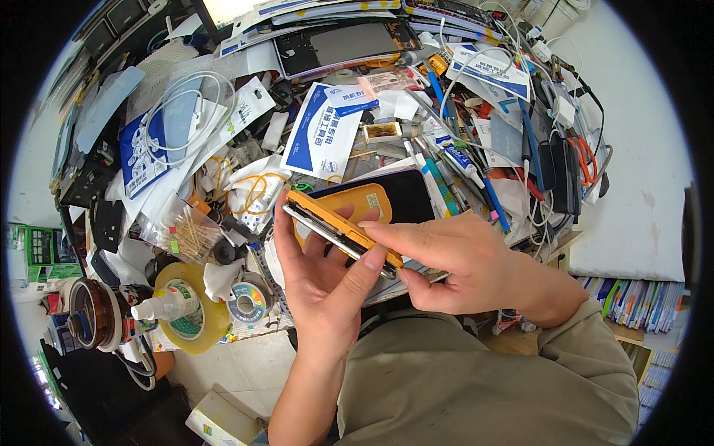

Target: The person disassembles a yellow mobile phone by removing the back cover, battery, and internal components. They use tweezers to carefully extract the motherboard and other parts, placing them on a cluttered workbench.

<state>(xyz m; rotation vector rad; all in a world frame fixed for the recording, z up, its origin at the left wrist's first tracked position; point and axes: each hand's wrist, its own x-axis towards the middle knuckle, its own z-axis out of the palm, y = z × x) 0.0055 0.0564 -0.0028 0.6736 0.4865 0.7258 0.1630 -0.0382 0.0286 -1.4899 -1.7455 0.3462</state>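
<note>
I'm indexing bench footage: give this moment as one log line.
left hand: holds slim yellow-orange-edged rectangular device, tilted | right hand: fingers at device's right end | beyond: yellow-orange rounded flat panel, black rectangular slab

A plain olive top [483,379] clothed the person.
I saw that its right sleeve [585,358] was loose and rumpled; left hand [321,279] and right hand [462,260] were bare.

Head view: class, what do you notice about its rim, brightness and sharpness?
In the head view, black curved borders hide the corners; in that view, the screen at the top edge looks washed out; there too, the left hand and right hand look fairly sharp.
</note>
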